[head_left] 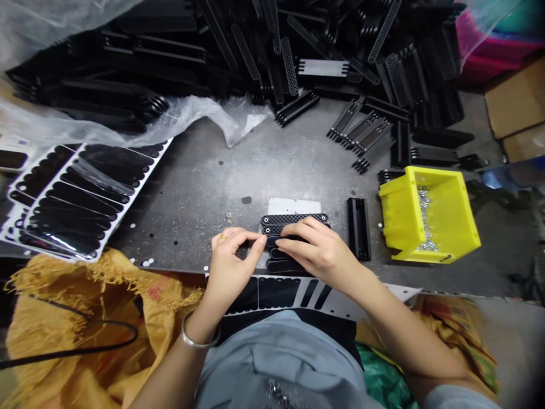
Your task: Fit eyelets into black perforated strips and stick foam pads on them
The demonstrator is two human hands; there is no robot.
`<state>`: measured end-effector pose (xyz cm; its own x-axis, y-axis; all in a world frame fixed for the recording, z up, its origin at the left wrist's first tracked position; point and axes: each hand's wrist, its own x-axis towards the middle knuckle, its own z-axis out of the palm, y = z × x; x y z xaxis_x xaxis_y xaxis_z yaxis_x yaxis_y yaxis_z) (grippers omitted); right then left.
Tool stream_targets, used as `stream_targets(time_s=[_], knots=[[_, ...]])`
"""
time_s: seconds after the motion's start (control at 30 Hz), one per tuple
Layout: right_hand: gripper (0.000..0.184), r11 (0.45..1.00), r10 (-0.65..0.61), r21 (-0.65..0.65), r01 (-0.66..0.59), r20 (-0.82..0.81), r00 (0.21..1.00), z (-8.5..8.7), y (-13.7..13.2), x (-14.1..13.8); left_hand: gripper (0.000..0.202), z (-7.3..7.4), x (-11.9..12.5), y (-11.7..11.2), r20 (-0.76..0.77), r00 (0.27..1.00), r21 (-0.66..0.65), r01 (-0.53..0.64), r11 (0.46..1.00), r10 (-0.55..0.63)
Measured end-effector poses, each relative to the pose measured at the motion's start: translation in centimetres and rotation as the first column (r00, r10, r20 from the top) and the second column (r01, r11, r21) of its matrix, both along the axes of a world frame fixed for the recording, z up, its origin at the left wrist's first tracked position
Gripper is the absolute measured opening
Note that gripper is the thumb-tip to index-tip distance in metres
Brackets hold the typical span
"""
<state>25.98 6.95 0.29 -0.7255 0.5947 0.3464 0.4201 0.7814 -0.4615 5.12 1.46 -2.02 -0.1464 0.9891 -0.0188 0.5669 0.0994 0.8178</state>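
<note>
Your left hand (pixel 230 267) pinches the end of a black perforated strip (pixel 293 219), lying close in at 12 o'clock. Your right hand (pixel 321 253) presses flat on it, ungripped. Ease that press and the strip could skew toward the yellow screw bin (pixel 404 216) at 3 o'clock.

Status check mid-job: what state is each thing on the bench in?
Black perforated plastic strips: lying flat, side by side.
Left hand: fingers pinched at the strips' left end.
Right hand: fingers laid flat across the strips.
Yellow plastic bin: open, holding small silvery metal parts.
White sheet of black oval stickers: mostly full.
Clear plastic bag: open, crumpled.
</note>
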Motion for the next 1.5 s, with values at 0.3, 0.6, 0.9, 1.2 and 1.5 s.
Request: stream_targets(time_s=[0.3, 0.6, 0.9, 1.2, 1.5], knots=[[0.014, 0.906, -0.238, -0.375, 0.198, -0.064, 0.969, 1.0, -0.3, 5.7, 0.022, 0.1, 0.0, 0.6, 0.017, 0.998, 0.0, 0.061, 0.998, -0.061], [0.013, 0.928, -0.237, -0.331, 0.171, -0.171, 0.956, -0.6, -0.2, 6.9, 0.024, 0.1, -0.3, 0.9, -0.015, 0.996, 0.017, 0.091, 0.996, -0.09], [0.023, 0.951, -0.201, -0.271, 0.149, -0.177, 0.963, -0.3, -9.1, 4.9, 0.009, 1.4, 0.6, -6.9, -0.258, 0.901, 0.028, 0.369, 0.929, -0.35], [0.02, 0.969, -0.12, -0.244, 0.036, -0.336, 0.934, -1.3, -10.8, 5.1, 0.019, 1.5, 1.9, -5.5, -0.096, 0.906, 0.17, 0.422, 0.89, -0.412], [0.041, 0.99, -0.11, -0.117, 0.083, -0.248, 0.963, 0.1, -9.0, 5.0, 0.021, 2.0, 2.4, -4.7, -0.016, 0.909, 0.189, 0.412, 0.891, -0.417]])
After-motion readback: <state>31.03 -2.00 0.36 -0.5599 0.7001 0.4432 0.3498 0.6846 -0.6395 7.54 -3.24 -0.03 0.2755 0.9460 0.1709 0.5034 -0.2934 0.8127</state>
